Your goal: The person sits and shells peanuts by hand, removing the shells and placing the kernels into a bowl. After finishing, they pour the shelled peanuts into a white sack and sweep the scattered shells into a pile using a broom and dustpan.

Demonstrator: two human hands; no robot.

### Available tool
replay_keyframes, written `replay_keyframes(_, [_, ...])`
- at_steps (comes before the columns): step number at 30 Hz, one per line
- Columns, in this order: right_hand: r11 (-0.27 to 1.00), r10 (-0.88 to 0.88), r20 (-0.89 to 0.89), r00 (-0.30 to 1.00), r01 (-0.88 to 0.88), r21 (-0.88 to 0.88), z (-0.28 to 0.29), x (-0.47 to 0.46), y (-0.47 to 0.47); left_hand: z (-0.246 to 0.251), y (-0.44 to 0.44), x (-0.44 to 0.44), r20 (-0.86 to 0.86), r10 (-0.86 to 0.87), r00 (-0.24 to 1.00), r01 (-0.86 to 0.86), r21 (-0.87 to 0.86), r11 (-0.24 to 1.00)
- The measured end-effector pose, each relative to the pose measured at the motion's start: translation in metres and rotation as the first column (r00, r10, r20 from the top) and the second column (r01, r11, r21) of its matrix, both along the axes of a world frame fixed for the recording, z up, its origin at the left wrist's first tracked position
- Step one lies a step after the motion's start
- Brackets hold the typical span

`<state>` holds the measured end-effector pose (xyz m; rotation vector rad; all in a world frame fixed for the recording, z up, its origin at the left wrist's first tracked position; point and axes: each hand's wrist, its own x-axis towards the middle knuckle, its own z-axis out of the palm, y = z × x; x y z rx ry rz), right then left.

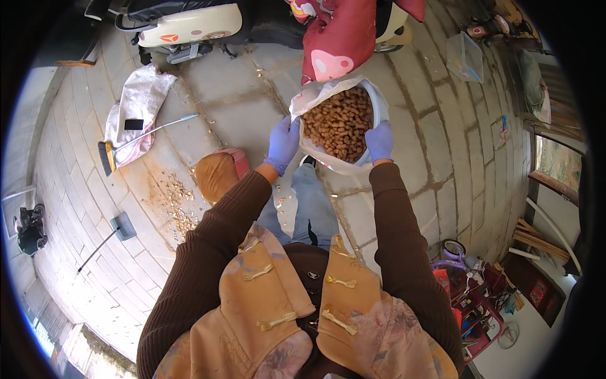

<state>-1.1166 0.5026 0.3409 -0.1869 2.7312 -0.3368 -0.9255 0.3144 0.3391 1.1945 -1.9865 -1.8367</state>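
My left hand (284,143), in a purple glove, grips the left edge of a white woven plastic bag (310,102). A pale blue-white basin (376,108) is partly inside the bag's mouth or wrapped by it; I cannot tell which. Many brown unshelled peanuts (338,123) fill the opening. On the right side, my right hand (379,142), gloved the same way, holds the basin's rim together with the bag. Both hands are out in front of my legs, above the paved floor. The thumbs hide parts of the rim and bag edge.
A brown-topped stool (215,177) stands left of my legs, beside scattered shell debris (177,203). Farther left are a sack (142,94) with a dark phone-like object (134,124), a broom (108,156) and a dustpan (124,226). A scooter (191,26) and red cushion-like cloth (338,42) stand ahead.
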Motion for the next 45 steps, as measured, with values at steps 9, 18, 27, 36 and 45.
replay_keyframes(9, [0.925, 0.372, -0.106, 0.922, -0.360, 0.118, 0.007, 0.001, -0.013, 0.003, 0.019, -0.006, 0.123, -0.002, 0.992, -0.030, 0.252, 0.967])
replay_keyframes(18, [0.885, 0.464, -0.114, 0.879, -0.455, 0.094, 0.044, -0.027, -0.013, -0.027, 0.017, -0.007, 0.109, 0.078, 0.991, -0.112, 0.348, 0.931])
replay_keyframes(27, [0.893, 0.448, -0.108, 0.887, -0.439, 0.099, 0.062, -0.038, 0.006, -0.031, 0.028, -0.007, 0.179, -0.142, 0.974, 0.108, 0.187, 0.976])
replay_keyframes(36, [0.795, 0.597, -0.129, 0.792, -0.563, 0.224, 0.092, -0.049, 0.035, 0.083, 0.071, -0.105, -0.203, -0.190, 0.961, 0.234, 0.223, 0.946])
replay_keyframes(45, [0.587, 0.801, 0.018, 0.599, -0.789, 0.180, 0.072, -0.056, 0.013, 0.060, 0.049, -0.122, 0.004, 0.009, 1.000, -0.008, -0.270, 0.963])
